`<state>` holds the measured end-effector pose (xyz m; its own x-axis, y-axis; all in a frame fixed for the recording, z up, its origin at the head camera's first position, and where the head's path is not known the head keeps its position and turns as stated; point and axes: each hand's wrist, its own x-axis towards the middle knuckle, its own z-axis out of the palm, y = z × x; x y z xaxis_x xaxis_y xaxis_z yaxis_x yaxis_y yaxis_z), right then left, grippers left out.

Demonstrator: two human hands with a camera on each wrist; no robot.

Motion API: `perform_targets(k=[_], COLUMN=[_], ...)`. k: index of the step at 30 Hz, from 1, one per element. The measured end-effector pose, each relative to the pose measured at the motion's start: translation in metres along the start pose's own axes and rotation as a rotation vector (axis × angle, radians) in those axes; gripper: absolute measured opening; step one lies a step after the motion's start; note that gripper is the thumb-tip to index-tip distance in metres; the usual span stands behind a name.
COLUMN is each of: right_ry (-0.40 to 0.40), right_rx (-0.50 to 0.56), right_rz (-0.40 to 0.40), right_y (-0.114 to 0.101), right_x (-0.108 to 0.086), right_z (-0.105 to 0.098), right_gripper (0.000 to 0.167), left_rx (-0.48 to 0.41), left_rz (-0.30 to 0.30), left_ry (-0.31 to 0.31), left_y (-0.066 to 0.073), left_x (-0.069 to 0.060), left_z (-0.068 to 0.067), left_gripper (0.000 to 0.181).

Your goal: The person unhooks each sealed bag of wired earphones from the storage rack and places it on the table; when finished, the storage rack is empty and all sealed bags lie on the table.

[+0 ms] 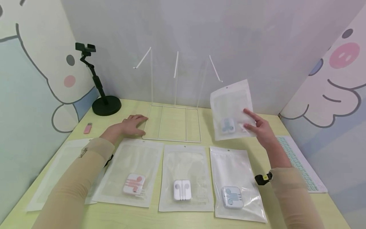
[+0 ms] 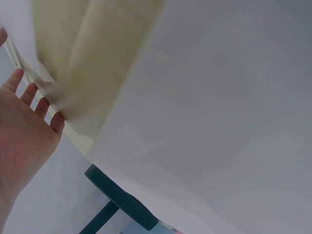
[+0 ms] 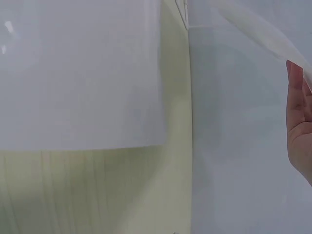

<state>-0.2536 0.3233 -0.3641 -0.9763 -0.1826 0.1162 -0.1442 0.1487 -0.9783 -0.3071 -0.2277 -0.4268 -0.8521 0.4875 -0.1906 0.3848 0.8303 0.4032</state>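
My right hand pinches a white zip bag by its right edge, raised above the table to the right of the rack. Blue earphones in a case show through its lower part. With fingers fairly straight, my left hand touches the left side of the base of a white wire rack, whose three hooked arms stand up at the back. In the left wrist view the left hand appears at the left edge; in the right wrist view the right hand holds the bag's edge.
Across the front lie a bag with pink earphones, one with white earphones, one with blue earphones, and another bag partly under my left arm. Around them are a black phone stand, a pink USB stick and a keyboard.
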Motion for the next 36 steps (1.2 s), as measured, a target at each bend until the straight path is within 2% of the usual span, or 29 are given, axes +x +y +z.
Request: perform_targets(k=[4, 9, 17, 22, 30, 36], right_ry=[-0.036, -0.057, -0.066, -0.117, -0.230, -0.291], right_rx=[-0.023, -0.150, -0.381, -0.554, -0.655, -0.797], right_rz=[0.034, 0.084, 0.127, 0.164, 0.180, 0.176], right_y=[0.005, 0.011, 0.021, 0.031, 0.034, 0.045], right_x=[0.005, 0.010, 0.015, 0.015, 0.013, 0.017], right_z=[0.007, 0.008, -0.003, -0.012, -0.016, -0.020], right_gripper=[0.063, 0.063, 0.065, 0.068, 0.075, 0.083], left_rx=[-0.012, -0.013, -0.011, 0.002, 0.018, 0.009], left_rz=[-0.002, -0.001, -0.008, -0.007, -0.013, -0.016], left_ry=[0.004, 0.005, -0.007, -0.004, -0.006, -0.008], left_y=[-0.005, -0.009, -0.005, 0.001, 0.005, 0.007], left_x=[0.003, 0.005, 0.003, 0.000, -0.001, -0.002], left_z=[0.002, 0.004, 0.002, -0.001, -0.003, -0.003], left_gripper=[0.077, 0.077, 0.077, 0.075, 0.074, 0.074])
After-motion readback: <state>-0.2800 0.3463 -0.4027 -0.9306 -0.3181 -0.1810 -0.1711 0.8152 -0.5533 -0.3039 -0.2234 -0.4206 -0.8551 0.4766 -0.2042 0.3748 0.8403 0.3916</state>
